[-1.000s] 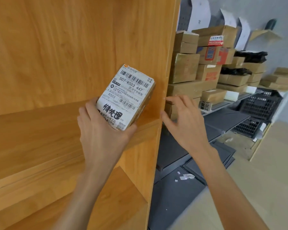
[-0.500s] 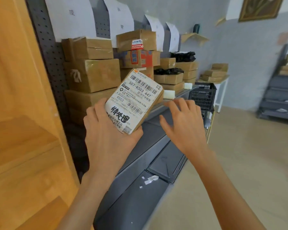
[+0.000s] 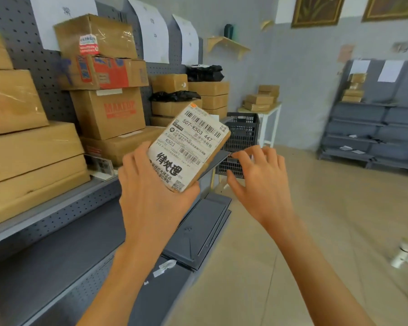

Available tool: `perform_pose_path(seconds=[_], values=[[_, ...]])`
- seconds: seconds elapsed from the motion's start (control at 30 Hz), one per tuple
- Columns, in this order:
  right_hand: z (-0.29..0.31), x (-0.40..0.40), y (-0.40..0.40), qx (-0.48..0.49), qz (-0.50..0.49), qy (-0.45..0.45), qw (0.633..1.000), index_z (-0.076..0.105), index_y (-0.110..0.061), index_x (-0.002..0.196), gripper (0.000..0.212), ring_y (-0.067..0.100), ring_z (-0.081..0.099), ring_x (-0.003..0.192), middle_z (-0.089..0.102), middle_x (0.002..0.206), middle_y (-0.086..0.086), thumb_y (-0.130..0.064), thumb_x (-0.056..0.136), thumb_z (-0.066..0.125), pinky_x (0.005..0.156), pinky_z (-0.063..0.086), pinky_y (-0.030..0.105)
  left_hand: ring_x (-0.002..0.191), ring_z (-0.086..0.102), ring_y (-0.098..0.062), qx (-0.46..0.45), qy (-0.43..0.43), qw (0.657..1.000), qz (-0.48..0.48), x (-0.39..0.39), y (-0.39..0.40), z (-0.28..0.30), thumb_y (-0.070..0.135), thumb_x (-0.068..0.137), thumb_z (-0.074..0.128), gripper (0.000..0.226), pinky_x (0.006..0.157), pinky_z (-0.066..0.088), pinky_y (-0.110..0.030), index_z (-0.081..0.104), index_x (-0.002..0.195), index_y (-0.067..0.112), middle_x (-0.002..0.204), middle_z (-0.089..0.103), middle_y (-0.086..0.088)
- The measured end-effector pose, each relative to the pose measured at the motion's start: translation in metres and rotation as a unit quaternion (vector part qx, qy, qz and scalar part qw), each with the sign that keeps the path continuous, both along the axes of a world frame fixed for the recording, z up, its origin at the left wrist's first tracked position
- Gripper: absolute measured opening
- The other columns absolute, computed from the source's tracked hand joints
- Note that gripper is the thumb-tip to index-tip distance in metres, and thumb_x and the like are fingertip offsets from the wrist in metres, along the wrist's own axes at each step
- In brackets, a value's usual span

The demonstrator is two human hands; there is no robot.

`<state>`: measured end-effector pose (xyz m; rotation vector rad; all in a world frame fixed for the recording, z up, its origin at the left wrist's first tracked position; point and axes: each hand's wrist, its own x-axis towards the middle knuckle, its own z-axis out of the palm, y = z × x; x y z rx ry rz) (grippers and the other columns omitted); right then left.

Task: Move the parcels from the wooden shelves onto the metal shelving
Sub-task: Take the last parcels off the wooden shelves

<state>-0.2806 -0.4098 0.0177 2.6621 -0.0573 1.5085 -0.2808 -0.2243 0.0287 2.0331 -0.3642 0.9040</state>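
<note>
My left hand (image 3: 151,196) grips a small cardboard parcel (image 3: 189,147) from below; its white shipping label with barcodes faces me and the parcel tilts up to the right. My right hand (image 3: 259,182) hovers just right of the parcel, fingers spread and loosely bent, holding nothing and not touching it. The grey metal shelving (image 3: 57,208) with a pegboard back runs along the left. Its upper shelf is packed with stacked cardboard parcels (image 3: 108,109). The wooden shelves are out of view.
A black plastic crate (image 3: 243,132) stands at the far end of the shelving. Behind it a white table (image 3: 269,114) carries more boxes. Further grey shelving (image 3: 372,128) lines the right wall. Loose shelf panels (image 3: 198,234) lie on the lower shelf. Beige floor lies open to the right.
The view has swung right, away from the wooden shelves, which have left the frame. Both hands with the parcel now sit in front of the metal shelving.
</note>
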Motion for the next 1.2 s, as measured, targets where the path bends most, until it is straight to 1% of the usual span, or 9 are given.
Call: perform_pose_path(seconds=[0.1,0.3,0.47,0.6,0.73,0.83,0.9,1.0,1.2], values=[[-0.003,0.027,-0.041,-0.004,-0.024,-0.003,1.000,0.068,-0.008,0.094,0.025,0.034,0.057,0.084,0.064,0.092,0.011,-0.025,0.077,0.073,0.072,0.045,0.040,0.116,0.038,-0.021,-0.006,0.001,1.000,-0.017,0.035,-0.042,0.000,0.037,0.057,0.085,0.092,0.077,0.034,-0.033,0.038,0.133,0.017,0.125,0.041,-0.003],[-0.003,0.102,-0.127,-0.003,-0.077,0.007,0.997,0.069,-0.009,0.095,0.025,0.035,0.058,0.089,0.065,0.095,0.011,-0.027,0.078,0.073,0.074,0.046,0.041,0.118,0.036,-0.018,-0.030,-0.012,0.997,-0.070,0.126,-0.129,-0.003,0.036,0.058,0.085,0.091,0.080,0.035,-0.033,0.037,0.133,0.018,0.126,0.041,-0.002],[0.007,0.172,-0.193,0.000,-0.109,0.007,0.994,0.069,-0.010,0.095,0.026,0.035,0.058,0.090,0.065,0.096,0.010,-0.027,0.077,0.074,0.076,0.047,0.041,0.117,0.039,-0.021,-0.036,-0.021,0.995,-0.093,0.212,-0.197,0.011,0.039,0.056,0.087,0.091,0.080,0.044,-0.039,0.039,0.131,0.018,0.124,0.042,-0.002],[0.010,0.220,-0.243,0.004,-0.127,0.001,0.992,0.070,-0.009,0.094,0.026,0.035,0.059,0.088,0.065,0.094,0.010,-0.024,0.074,0.076,0.076,0.048,0.042,0.115,0.038,-0.020,-0.036,-0.013,0.994,-0.106,0.269,-0.257,0.016,0.039,0.057,0.086,0.087,0.076,0.040,-0.035,0.041,0.129,0.018,0.122,0.043,-0.002],[0.012,0.266,-0.296,0.002,-0.124,-0.002,0.992,0.070,-0.009,0.092,0.025,0.036,0.059,0.086,0.065,0.093,0.011,-0.024,0.074,0.077,0.076,0.049,0.043,0.115,0.042,-0.022,-0.027,0.000,0.993,-0.118,0.319,-0.312,0.016,0.043,0.055,0.085,0.087,0.078,0.048,-0.044,0.045,0.127,0.015,0.122,0.046,-0.004],[0.008,0.301,-0.338,-0.001,-0.118,-0.002,0.993,0.069,-0.009,0.092,0.024,0.035,0.059,0.086,0.065,0.093,0.010,-0.025,0.075,0.076,0.076,0.047,0.042,0.115,0.042,-0.022,-0.021,0.003,0.995,-0.102,0.353,-0.353,0.011,0.044,0.055,0.085,0.088,0.078,0.048,-0.043,0.044,0.127,0.014,0.124,0.045,-0.004],[0.004,0.327,-0.368,-0.014,-0.108,0.001,0.994,0.069,-0.009,0.091,0.024,0.035,0.058,0.086,0.064,0.092,0.010,-0.026,0.075,0.075,0.074,0.046,0.040,0.116,0.039,-0.022,-0.017,0.005,0.996,-0.086,0.374,-0.382,0.004,0.040,0.057,0.085,0.089,0.078,0.044,-0.039,0.041,0.130,0.015,0.125,0.043,-0.004],[0.002,0.369,-0.416,-0.024,-0.087,-0.001,0.996,0.069,-0.010,0.088,0.023,0.034,0.058,0.084,0.064,0.089,0.009,-0.026,0.074,0.076,0.071,0.046,0.039,0.116,0.037,-0.021,-0.018,0.005,0.998,-0.059,0.404,-0.427,-0.001,0.039,0.058,0.085,0.090,0.079,0.040,-0.038,0.038,0.132,0.017,0.126,0.042,-0.004],[0.017,0.447,-0.512,-0.033,-0.013,0.013,0.999,0.069,-0.009,0.091,0.022,0.036,0.058,0.086,0.064,0.091,0.010,-0.027,0.079,0.073,0.074,0.047,0.043,0.117,0.035,-0.020,-0.038,0.008,0.999,0.008,0.464,-0.518,0.014,0.038,0.060,0.083,0.090,0.081,0.034,-0.033,0.035,0.134,0.017,0.127,0.041,-0.004]])
